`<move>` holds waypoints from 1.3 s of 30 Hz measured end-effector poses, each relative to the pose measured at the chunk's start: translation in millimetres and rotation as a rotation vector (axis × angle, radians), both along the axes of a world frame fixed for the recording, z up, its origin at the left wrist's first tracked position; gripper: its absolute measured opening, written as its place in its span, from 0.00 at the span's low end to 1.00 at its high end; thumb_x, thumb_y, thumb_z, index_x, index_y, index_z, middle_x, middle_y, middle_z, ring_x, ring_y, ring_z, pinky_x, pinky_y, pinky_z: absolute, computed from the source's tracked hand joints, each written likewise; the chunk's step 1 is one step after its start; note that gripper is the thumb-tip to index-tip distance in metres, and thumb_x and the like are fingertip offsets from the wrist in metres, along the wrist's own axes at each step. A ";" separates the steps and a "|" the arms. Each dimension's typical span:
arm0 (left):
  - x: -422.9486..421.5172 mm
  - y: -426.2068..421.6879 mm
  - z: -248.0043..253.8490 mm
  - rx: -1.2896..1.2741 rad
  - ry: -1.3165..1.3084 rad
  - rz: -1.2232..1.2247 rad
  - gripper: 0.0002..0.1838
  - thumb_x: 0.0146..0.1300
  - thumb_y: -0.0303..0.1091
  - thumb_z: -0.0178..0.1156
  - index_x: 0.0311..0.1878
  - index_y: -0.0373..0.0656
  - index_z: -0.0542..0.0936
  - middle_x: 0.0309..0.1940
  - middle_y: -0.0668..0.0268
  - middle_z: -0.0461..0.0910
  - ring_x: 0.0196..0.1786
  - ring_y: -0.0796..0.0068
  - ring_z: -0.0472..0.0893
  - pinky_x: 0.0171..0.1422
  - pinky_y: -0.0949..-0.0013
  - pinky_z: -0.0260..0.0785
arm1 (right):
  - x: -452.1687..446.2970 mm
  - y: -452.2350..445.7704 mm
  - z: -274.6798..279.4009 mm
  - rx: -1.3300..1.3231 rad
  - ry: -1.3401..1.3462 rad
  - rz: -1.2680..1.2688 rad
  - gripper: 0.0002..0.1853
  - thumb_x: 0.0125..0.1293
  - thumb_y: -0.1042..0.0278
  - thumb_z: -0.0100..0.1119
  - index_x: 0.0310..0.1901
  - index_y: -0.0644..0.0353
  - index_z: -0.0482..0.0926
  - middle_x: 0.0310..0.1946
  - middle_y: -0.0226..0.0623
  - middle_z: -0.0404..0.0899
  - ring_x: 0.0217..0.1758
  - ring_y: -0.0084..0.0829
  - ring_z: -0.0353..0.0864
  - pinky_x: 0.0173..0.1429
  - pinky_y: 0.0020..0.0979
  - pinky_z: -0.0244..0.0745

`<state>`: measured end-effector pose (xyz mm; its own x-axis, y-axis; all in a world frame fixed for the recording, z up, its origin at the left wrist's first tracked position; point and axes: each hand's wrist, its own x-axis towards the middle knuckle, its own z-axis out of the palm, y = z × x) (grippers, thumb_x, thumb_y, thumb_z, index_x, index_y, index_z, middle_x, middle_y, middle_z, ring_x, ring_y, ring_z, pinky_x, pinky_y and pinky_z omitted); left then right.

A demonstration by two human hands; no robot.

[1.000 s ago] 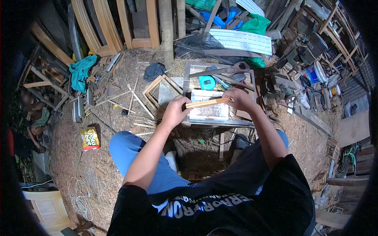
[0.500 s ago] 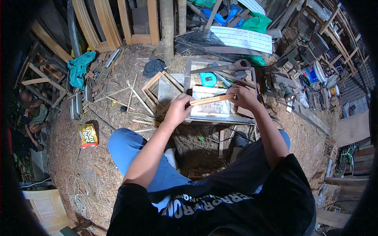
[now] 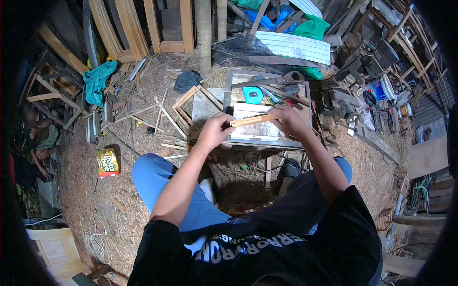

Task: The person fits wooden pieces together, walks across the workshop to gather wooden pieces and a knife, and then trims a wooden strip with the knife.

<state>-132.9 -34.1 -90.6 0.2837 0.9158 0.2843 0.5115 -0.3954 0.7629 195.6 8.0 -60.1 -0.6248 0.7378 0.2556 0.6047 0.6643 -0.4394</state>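
In the head view I find the left hand (image 3: 214, 132) and right hand (image 3: 291, 122) gripping opposite ends of the wood strips (image 3: 253, 120), over a white board (image 3: 255, 134). On the table (image 3: 228, 88) I note a tape measure (image 3: 253, 95) and, just beyond it, a saw (image 3: 288, 78). Left of the table lies a frame (image 3: 184, 97); farther left, a snack bag (image 3: 108, 163) and another person (image 3: 45, 138).

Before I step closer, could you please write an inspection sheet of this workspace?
Surface: grey-rimmed wooden table holding a white rectangular board and turquoise tape measure.
Job's things: light-brown wooden strips, held above the board.
Clutter: scattered wood offcuts and a yellow-and-red snack bag on the ground.
Hands: left hand and right hand grip the strips' opposite ends.
Cables: pale coiled cord lower left; rope or cable, cannot tell.
Surroundings: brown wooden frames upper left; person at left edge.
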 end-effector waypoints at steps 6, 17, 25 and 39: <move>-56.1 24.7 -32.1 -0.122 -0.241 0.249 0.10 0.70 0.30 0.67 0.52 0.38 0.87 0.44 0.59 0.90 0.45 0.67 0.89 0.54 0.66 0.80 | -12.5 6.3 -15.2 0.092 0.007 0.044 0.14 0.59 0.78 0.63 0.48 0.60 0.82 0.41 0.46 0.81 0.49 0.54 0.81 0.55 0.49 0.77; -97.6 52.8 -158.4 -0.408 0.176 0.566 0.15 0.64 0.39 0.71 0.49 0.42 0.89 0.45 0.52 0.90 0.50 0.52 0.90 0.59 0.55 0.82 | -51.2 12.1 -21.8 0.226 -0.048 -0.141 0.20 0.62 0.75 0.60 0.57 0.59 0.79 0.48 0.48 0.79 0.53 0.54 0.79 0.59 0.49 0.74; -94.6 97.4 -256.0 -0.462 0.543 0.481 0.13 0.61 0.32 0.65 0.47 0.38 0.89 0.47 0.43 0.88 0.53 0.42 0.87 0.61 0.48 0.80 | -33.0 32.5 -4.4 -0.134 -0.133 -0.330 0.16 0.67 0.71 0.65 0.55 0.64 0.79 0.48 0.57 0.78 0.54 0.62 0.79 0.59 0.54 0.76; -62.9 137.2 -393.9 -0.291 -0.051 0.560 0.21 0.74 0.42 0.50 0.58 0.43 0.86 0.48 0.48 0.89 0.49 0.43 0.89 0.57 0.47 0.82 | -44.2 63.7 3.1 -0.199 -0.074 -0.352 0.20 0.69 0.57 0.70 0.53 0.63 0.78 0.49 0.53 0.80 0.57 0.61 0.77 0.62 0.54 0.74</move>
<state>-195.9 103.1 -484.6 -0.2679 0.9635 0.0020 0.5412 0.1488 0.8276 151.4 71.7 -57.0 -0.3365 0.9404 0.0498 0.8149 0.3172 -0.4851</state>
